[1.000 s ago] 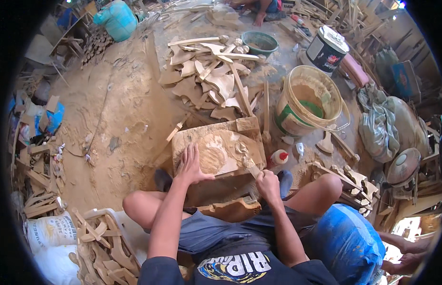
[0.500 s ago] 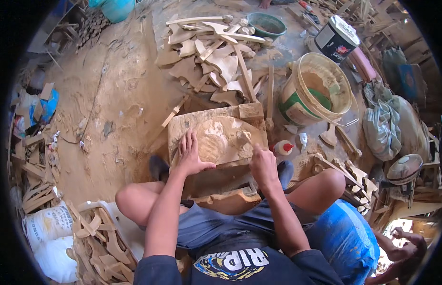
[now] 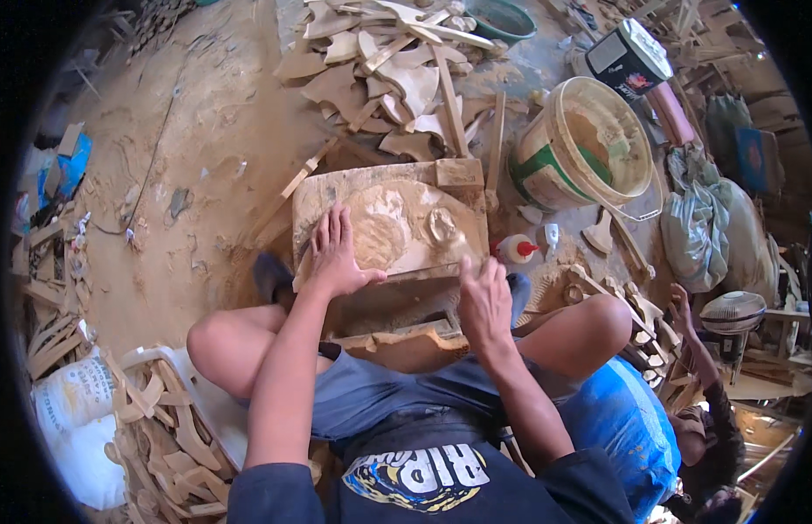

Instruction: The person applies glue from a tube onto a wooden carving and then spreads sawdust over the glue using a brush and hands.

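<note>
My left hand (image 3: 333, 251) lies flat with fingers apart on the left part of a dusty wooden board (image 3: 315, 189). Beside its fingertips, a round, rough tan patch (image 3: 380, 240) covers part of a pale flat wood piece on the board. Further right on that surface sits a small tan mound (image 3: 442, 226). My right hand (image 3: 484, 301) hovers by the board's lower right corner, fingers curled. A pale blur shows just beyond its fingertips; what it grips is too smeared to name. A small wood block (image 3: 458, 173) rests at the board's far right corner.
Cut wood pieces (image 3: 414, 87) are heaped beyond the board. To the right stand a large dusty bucket (image 3: 532, 166), a white bottle with a red cap (image 3: 516, 250) and a fan (image 3: 732, 312). Another person (image 3: 716, 428) is at the lower right. A crate (image 3: 174, 362) of wood parts stands left.
My right hand has drawn back from the small mound toward the board's near edge. My left hand stays on the board. The view has shifted, and the other person's arm is now raised.
</note>
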A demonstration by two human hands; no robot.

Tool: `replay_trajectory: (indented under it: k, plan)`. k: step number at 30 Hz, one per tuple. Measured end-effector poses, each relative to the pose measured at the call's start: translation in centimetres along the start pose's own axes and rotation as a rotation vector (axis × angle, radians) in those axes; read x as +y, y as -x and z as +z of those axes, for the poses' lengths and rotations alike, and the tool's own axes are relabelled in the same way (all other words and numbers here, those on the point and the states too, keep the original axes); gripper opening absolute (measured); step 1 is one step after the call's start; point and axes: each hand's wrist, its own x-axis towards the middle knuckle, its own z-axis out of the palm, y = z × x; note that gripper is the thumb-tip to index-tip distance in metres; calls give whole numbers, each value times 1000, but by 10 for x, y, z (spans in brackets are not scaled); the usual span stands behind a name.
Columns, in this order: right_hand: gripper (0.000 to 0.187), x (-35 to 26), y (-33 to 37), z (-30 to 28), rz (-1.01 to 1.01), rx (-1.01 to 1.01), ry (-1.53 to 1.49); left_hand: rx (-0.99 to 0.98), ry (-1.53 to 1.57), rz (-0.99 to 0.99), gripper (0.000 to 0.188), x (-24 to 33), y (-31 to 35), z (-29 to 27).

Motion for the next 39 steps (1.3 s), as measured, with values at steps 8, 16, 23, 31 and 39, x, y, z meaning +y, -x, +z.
replay_trajectory:
  k: [8,16,23,31,39]
  plan:
    - [43,-16,-23,42,-73,-17,52,13,14,2,158,2,-1,6]
    - [37,-10,-15,-11,-58,26,8,-7,27,0,155,4,-1,-3]
    - [25,-28,-56,23,-147,28,99,-29,8,-18,157,6,-2,1]
    - [24,2,-55,-12,-106,8,102,52,36,27,158,0,-3,8]
    - [18,-8,-21,2,-43,-31,153,5,27,-31,154,3,1,-1]
